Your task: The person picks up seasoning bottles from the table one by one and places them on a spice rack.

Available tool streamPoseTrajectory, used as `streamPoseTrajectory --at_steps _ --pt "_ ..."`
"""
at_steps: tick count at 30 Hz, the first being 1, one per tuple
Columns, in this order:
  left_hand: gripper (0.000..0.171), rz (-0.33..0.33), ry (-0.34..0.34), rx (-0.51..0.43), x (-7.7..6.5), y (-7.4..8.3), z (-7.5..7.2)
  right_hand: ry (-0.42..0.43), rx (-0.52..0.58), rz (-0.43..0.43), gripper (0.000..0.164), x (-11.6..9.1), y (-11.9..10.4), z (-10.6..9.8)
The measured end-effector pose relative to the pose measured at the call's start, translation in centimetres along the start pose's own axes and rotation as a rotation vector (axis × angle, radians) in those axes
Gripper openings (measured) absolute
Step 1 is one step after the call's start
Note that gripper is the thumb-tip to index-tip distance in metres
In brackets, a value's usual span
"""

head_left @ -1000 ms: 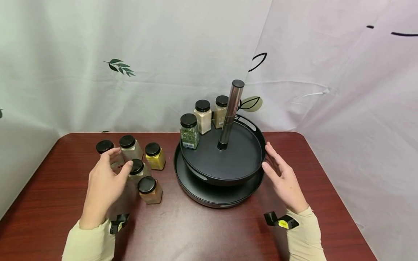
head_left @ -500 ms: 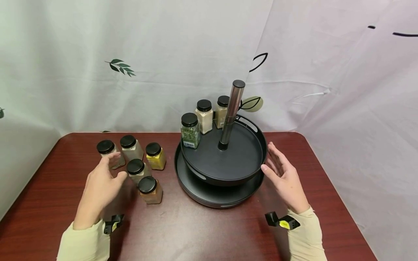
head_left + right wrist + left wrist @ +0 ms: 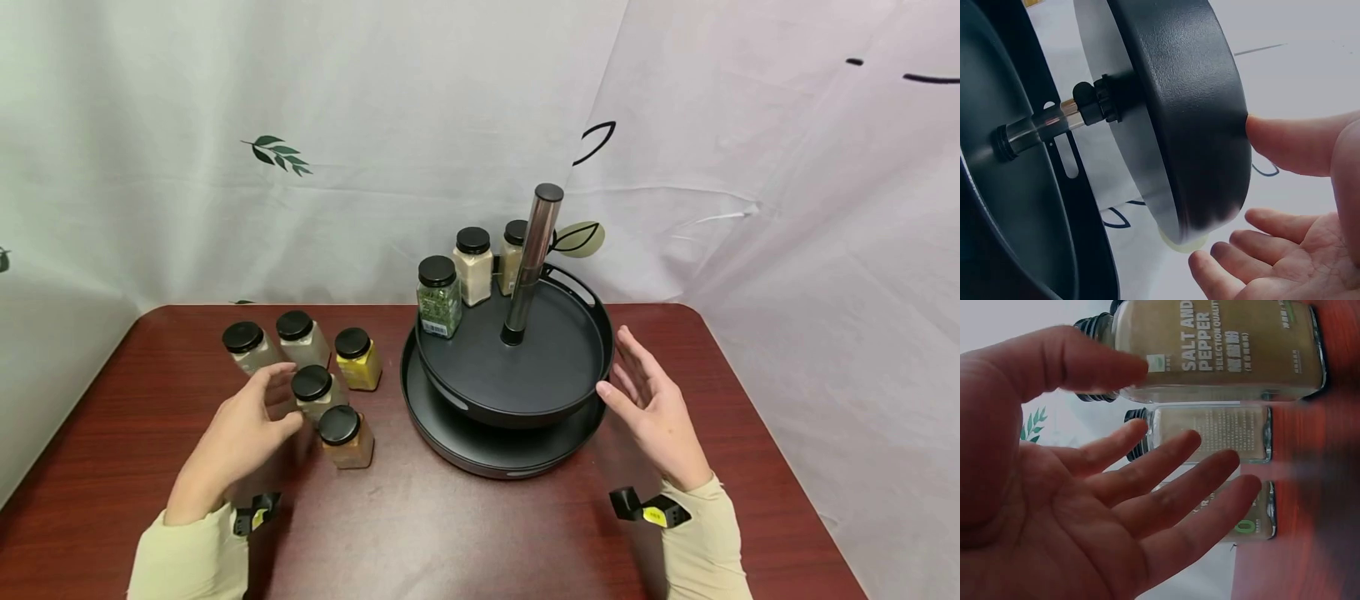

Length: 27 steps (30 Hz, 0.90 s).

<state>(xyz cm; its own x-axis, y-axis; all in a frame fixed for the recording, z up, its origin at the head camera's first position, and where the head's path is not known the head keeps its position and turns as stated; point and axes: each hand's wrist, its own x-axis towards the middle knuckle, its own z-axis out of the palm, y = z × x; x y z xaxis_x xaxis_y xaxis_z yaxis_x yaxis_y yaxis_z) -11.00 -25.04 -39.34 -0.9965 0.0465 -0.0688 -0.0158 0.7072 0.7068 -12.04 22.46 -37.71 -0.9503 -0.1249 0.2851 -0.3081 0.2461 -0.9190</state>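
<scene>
My left hand [image 3: 243,437] reaches in among the spice jars on the left, thumb and fingers spread around the near side of a black-lidded jar [image 3: 321,403]. In the left wrist view, its thumb overlaps a jar labelled salt and pepper [image 3: 1210,350], and its straight fingers extend over two jars behind. On the right, my right hand [image 3: 656,417] is at the edge of the upper black round tray [image 3: 517,379], part of a two-tier turntable. The thumb tip touches this tray's outer wall, while the other fingers are relaxed below it.
Upright on the upper tray are a green herb jar [image 3: 439,307], a cream powder jar [image 3: 473,271] and a third jar [image 3: 510,265], beside the central post [image 3: 531,267]. Beneath is the lower tray [image 3: 495,458]. Yellow [image 3: 358,367] and brown [image 3: 351,443] spice jars stand on the table.
My left hand drew back from the rear left jars, then came forward and right to a nearer jar. The upper tray has turned slightly, carrying its jars a little back and right.
</scene>
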Motion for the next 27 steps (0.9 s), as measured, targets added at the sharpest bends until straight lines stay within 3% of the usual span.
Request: streamPoseTrajectory --at_steps 7,17,27 --pt "0.076 0.004 -0.044 0.043 0.3 -0.79 0.09 -0.016 0.027 0.007 0.075 -0.02 -0.02 0.06" --pt "0.071 0.006 -0.034 0.013 0.42 -0.78 0.42 -0.027 0.053 0.013 0.078 -0.04 -0.14 0.08" --pt "0.066 0.041 -0.005 0.066 0.66 -0.99 0.8 -0.037 0.063 0.037 0.082 -0.1 -0.24 0.27"
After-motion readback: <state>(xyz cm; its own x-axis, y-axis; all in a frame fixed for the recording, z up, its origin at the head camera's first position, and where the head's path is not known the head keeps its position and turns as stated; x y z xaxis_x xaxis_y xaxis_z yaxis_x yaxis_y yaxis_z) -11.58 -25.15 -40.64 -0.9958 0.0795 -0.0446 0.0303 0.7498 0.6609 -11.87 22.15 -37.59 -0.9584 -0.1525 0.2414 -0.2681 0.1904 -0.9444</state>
